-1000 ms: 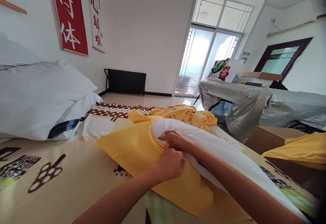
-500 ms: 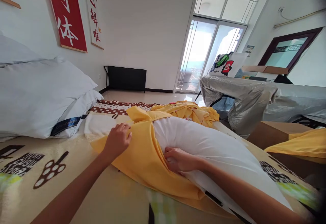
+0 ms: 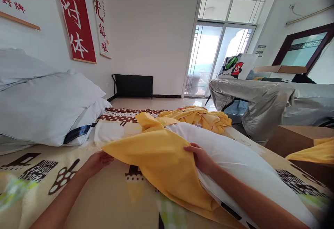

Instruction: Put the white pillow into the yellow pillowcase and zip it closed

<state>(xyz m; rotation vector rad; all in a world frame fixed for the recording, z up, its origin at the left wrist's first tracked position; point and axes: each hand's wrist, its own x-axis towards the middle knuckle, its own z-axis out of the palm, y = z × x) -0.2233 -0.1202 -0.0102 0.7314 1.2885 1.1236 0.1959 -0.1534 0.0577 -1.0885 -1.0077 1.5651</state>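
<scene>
On the bed, head view: a white pillow (image 3: 235, 163) lies on the patterned bed (image 3: 104, 201), its left flank draped by a yellow pillowcase (image 3: 159, 159).
Long axis: the pillow runs from the near right away toward the far centre; the case spreads leftward from it to a pointed corner.
Right hand (image 3: 200, 157): closed on the case's edge where it crosses the pillow, thumb on top, fingers tucked under the cloth.
Left hand (image 3: 97, 161): at that left corner, fingers loosely curled; whether it grips cannot be told.
Nearer hand: the right rests against the pillow; the left is well apart, the case between them.
Around: stacked pillows (image 3: 47, 107) to the left, a yellow cloth heap (image 3: 200, 116) beyond.
</scene>
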